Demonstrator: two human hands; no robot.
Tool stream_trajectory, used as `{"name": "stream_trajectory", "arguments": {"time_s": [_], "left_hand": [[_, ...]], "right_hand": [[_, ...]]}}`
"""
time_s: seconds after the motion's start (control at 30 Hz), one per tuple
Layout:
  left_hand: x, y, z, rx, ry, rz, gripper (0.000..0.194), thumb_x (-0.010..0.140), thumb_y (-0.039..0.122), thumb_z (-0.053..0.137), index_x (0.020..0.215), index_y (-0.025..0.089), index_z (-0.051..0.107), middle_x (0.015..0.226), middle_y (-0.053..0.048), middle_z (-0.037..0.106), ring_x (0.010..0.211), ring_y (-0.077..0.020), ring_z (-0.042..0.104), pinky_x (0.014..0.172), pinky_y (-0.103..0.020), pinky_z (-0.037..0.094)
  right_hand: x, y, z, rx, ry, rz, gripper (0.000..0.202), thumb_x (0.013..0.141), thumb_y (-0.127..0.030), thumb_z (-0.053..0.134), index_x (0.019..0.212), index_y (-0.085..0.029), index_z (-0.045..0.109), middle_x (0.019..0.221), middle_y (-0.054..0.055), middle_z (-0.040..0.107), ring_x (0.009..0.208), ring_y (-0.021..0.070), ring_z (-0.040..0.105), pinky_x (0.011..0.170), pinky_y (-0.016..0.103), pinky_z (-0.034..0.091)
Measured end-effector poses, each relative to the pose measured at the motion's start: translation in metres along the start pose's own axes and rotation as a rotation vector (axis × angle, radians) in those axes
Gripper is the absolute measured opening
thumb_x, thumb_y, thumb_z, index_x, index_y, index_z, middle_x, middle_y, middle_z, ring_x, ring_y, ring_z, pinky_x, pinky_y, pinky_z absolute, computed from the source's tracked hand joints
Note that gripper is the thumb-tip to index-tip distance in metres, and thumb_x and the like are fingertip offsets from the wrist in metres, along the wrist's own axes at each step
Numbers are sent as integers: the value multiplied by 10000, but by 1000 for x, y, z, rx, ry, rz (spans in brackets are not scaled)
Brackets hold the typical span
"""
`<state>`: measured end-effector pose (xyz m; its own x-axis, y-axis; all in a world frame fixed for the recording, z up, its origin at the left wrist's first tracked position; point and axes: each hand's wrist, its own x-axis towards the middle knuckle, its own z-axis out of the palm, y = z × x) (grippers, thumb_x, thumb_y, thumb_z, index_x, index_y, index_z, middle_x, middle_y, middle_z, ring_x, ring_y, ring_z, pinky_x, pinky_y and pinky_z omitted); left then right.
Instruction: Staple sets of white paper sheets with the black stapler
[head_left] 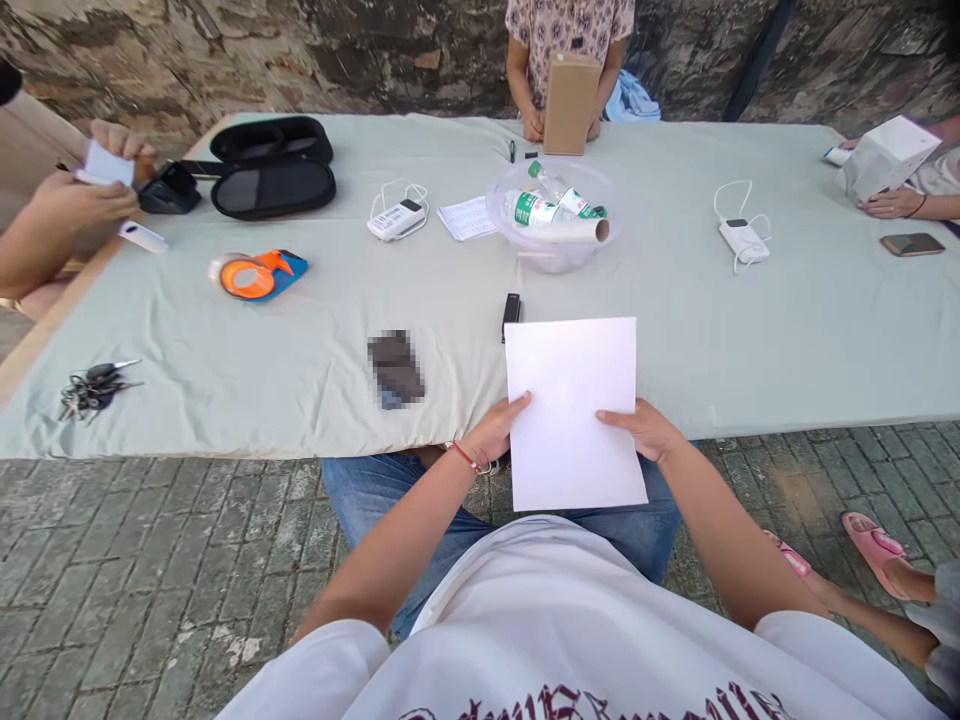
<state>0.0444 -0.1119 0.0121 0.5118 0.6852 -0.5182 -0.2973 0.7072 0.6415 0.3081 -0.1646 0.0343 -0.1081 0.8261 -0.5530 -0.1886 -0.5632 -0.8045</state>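
A blank white sheet of paper (pixel 576 440) is held over my lap, its far part overlapping the table's near edge. My left hand (pixel 496 430) grips its left side, thumb on top and fingers hidden underneath. On the right side, my right hand (pixel 646 428) holds it the same way, with the thumb lying across the sheet. Just beyond the paper's far left corner lies a small black object (pixel 511 312). A dark, pixelated item (pixel 397 368) rests on the cloth to the left of the sheet.
On the cloth-covered table (pixel 300 350) are a bowl of bottles (pixel 555 255), an orange tape dispenser (pixel 251 277), keys (pixel 91 390), a black case (pixel 274 188), two white devices and a phone (pixel 912 244). People at the left, right and far side handle white items and a brown box (pixel 571 105).
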Motion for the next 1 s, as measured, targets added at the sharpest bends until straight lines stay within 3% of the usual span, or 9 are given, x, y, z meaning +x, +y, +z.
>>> {"name": "stream_trajectory", "arguments": {"time_s": [0.1,0.2,0.33,0.43,0.57,0.73,0.87,1.0], "left_hand": [[0,-40,0,-147,71,-179,406,866,378,675,1134,73,663,1088,-192,728,972,-282,716,947,-440,544],[0,-61,2,-198,95,-294,342,881,320,650,1095,54,671,1052,-194,734,918,-275,728,915,-426,560],[0,-62,5,-241,80,-354,322,889,307,636,1071,43,676,1033,-195,737,904,-269,729,904,-408,563],[2,-60,6,-256,73,-345,318,887,286,639,1083,37,673,1038,-194,737,905,-262,728,904,-391,561],[4,-61,6,-276,80,-372,345,887,303,640,1108,40,667,1025,-193,739,887,-258,729,894,-387,561],[3,-63,4,-292,64,-387,390,876,314,659,1158,46,655,1041,-197,736,886,-262,730,912,-401,552],[0,-62,7,-262,98,-392,383,892,298,634,1174,39,643,1049,-202,734,886,-256,732,928,-401,547],[-3,-60,15,-200,157,-328,347,895,301,627,1124,42,655,1049,-201,735,904,-261,729,909,-405,559]], "right_hand": [[-18,36,-2,46,65,114,412,643,-381,872,1008,-238,747,1143,98,738,1057,332,698,967,486,565],[-32,58,-7,62,110,144,352,692,-435,829,974,-242,744,1093,95,754,994,321,720,944,473,577],[-37,72,-20,41,219,87,328,752,-523,749,947,-260,724,1042,82,765,931,309,734,860,461,604],[-32,81,-27,-23,271,31,322,795,-570,678,909,-271,717,1012,62,769,940,292,729,894,439,580],[-27,87,-29,-253,312,-19,374,855,-612,548,883,-276,711,937,41,768,912,292,717,871,435,564],[-29,66,-36,-817,469,-100,411,912,-568,423,959,-268,701,828,61,741,846,321,689,771,450,538],[-15,32,-43,-1123,680,-281,413,947,-431,385,1196,-231,647,1106,125,711,993,322,648,874,470,498],[25,0,-34,-1232,519,-554,434,968,-337,334,1207,-191,666,1240,121,655,1183,327,517,982,498,454]]}}
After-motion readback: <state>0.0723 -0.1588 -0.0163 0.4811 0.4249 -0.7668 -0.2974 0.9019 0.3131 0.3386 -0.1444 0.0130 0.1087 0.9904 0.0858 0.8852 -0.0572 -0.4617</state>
